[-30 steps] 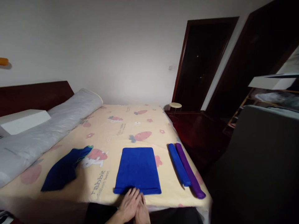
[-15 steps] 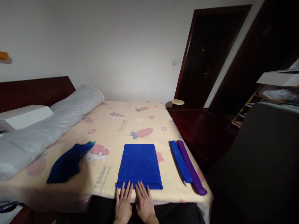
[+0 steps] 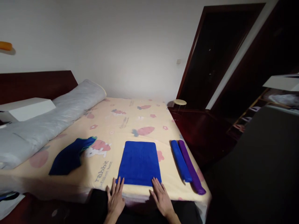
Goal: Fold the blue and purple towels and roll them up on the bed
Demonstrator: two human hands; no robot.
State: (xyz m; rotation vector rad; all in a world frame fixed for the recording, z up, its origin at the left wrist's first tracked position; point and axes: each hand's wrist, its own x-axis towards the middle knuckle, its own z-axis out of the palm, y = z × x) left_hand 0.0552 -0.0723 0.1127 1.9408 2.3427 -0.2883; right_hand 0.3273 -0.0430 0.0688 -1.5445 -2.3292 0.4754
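A folded blue towel (image 3: 140,161) lies flat on the bed (image 3: 112,124), its near edge slightly turned up. At that edge's left corner rests my left hand (image 3: 116,197), fingers stretched and fingertips on the cloth. My right hand (image 3: 162,197) touches the right corner the same way, fingers spread. To the right of the towel lie a rolled blue towel (image 3: 181,161) and a rolled purple towel (image 3: 191,168), side by side. A dark blue cloth with green edging (image 3: 71,157) lies crumpled on the left.
A rolled grey quilt (image 3: 53,121) runs along the headboard side, with a white box (image 3: 30,109) behind it. A round stool (image 3: 179,102) stands by the far right bed corner, near the dark door (image 3: 219,59). A dark panel (image 3: 259,168) rises at the right.
My hands have moved apart, from the middle of the towel's near edge out to its two corners. The view has shifted slightly.
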